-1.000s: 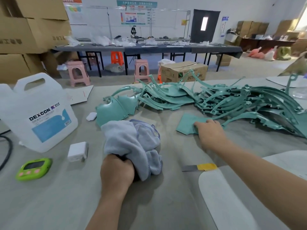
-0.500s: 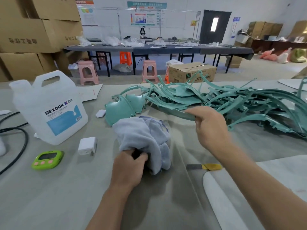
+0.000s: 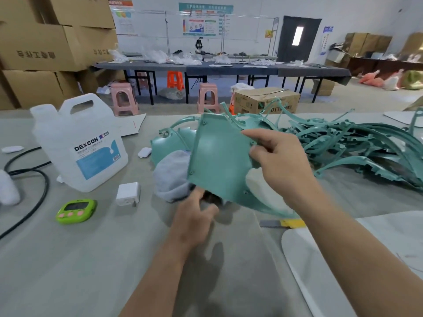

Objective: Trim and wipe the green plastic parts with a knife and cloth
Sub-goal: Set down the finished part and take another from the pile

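Far left: DEXCON jug [image 3: 77, 143]. Centre: grey cloth [image 3: 170, 179], gripped at its near end by left hand [image 3: 194, 221]. Just right: green plastic part [image 3: 219, 161], raised and tilted, pinched at its right edge by right hand [image 3: 281, 165]. Near right: knife [image 3: 282, 223] flat on table [image 3: 68, 259]. Far right: heap of green parts [image 3: 354, 145].
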`<action>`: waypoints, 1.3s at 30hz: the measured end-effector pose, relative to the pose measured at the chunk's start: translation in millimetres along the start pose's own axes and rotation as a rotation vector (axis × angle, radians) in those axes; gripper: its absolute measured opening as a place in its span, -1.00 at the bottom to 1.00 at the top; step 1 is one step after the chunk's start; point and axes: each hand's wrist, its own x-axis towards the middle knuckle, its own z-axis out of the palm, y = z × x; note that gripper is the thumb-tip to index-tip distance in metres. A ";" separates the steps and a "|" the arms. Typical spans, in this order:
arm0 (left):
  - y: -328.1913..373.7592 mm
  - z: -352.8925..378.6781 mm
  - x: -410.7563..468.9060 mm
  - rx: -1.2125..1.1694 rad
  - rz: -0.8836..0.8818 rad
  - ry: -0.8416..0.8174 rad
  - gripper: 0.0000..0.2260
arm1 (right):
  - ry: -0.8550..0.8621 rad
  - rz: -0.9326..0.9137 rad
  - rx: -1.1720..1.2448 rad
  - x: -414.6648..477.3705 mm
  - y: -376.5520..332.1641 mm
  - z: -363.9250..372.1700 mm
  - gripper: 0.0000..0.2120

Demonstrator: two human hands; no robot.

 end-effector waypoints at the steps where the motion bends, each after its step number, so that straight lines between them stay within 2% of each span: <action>1: 2.1 -1.6 -0.4 -0.161 -0.056 0.156 -0.79 | -0.033 0.086 0.038 4.5 0.3 3.7 -0.53; 2: 4.9 -4.0 0.0 -0.417 -0.159 0.267 -0.80 | -0.061 0.181 0.081 8.1 2.4 7.9 -0.55; 3: 8.8 -6.7 0.2 -0.743 -0.288 0.269 -0.70 | -0.079 0.275 0.130 10.2 6.3 13.2 -0.57; 4: 12.4 -10.1 -2.1 -1.034 -0.391 0.184 -0.58 | -0.079 0.367 0.184 11.2 11.7 20.3 -0.59; 5: 16.2 -13.0 -5.6 -1.217 -0.449 0.088 -0.45 | -0.056 0.455 0.220 10.8 18.5 29.0 -0.63; 7: 22.2 -12.2 -12.7 -1.300 -0.489 0.002 -0.36 | 0.006 0.599 0.246 5.1 33.5 46.5 -0.73; 9: 25.4 -9.0 -13.2 -1.259 -0.577 0.048 -0.55 | -0.017 0.680 0.288 -5.1 44.5 58.5 -0.76; 12: 27.0 -16.0 -9.6 -1.200 -0.641 0.086 -0.73 | -0.122 0.616 0.275 -19.2 58.7 49.0 -0.84; 14: 22.7 -23.0 -4.6 -1.223 -0.673 0.129 -0.76 | -0.034 0.525 0.105 -24.7 70.0 22.9 -0.89; 16: 17.3 -26.6 -1.9 -1.246 -0.698 0.139 -0.77 | 0.027 0.464 -0.214 -28.0 83.2 -10.9 -0.87; 19: 8.9 -31.2 0.0 -1.416 -0.711 0.030 -0.71 | -0.199 0.486 -0.787 -39.0 102.7 -53.5 -0.87; 21: 4.2 -36.0 1.6 -1.557 -0.670 -0.066 -0.80 | -0.354 0.502 -0.984 -50.8 112.2 -68.7 -0.89; 23: 2.2 -35.6 4.6 -1.337 -0.670 -0.124 -0.84 | -0.425 0.462 -0.983 -60.3 115.7 -73.8 -0.87; 26: 5.8 -26.5 9.4 -0.895 -0.722 -0.162 -0.75 | -0.422 0.369 -0.905 -66.0 117.7 -71.3 -0.87; 29: 8.0 -21.5 10.2 -0.660 -0.686 -0.187 -0.70 | -0.448 0.296 -0.946 -66.9 118.4 -66.1 -0.90; 31: 6.2 -20.8 8.3 -0.531 -0.628 -0.187 -0.67 | -0.464 0.308 -0.932 -62.4 120.1 -67.0 -0.81; 33: 4.7 -22.4 6.7 -0.465 -0.597 -0.189 -0.66 | -0.404 0.340 -0.834 -53.9 122.6 -71.0 -0.75; 35: 2.5 -24.0 6.7 -0.459 -0.590 -0.188 -0.66 | -0.249 0.365 -0.628 -43.0 120.8 -71.2 -0.75; 38: 1.0 -22.3 6.9 -0.440 -0.578 -0.179 -0.64 | -0.055 0.453 0.051 -32.3 107.5 -46.0 -0.83; 39: 1.1 -21.2 6.6 -0.428 -0.577 -0.171 -0.64 | -0.001 0.467 0.210 -31.0 104.3 -33.5 -0.86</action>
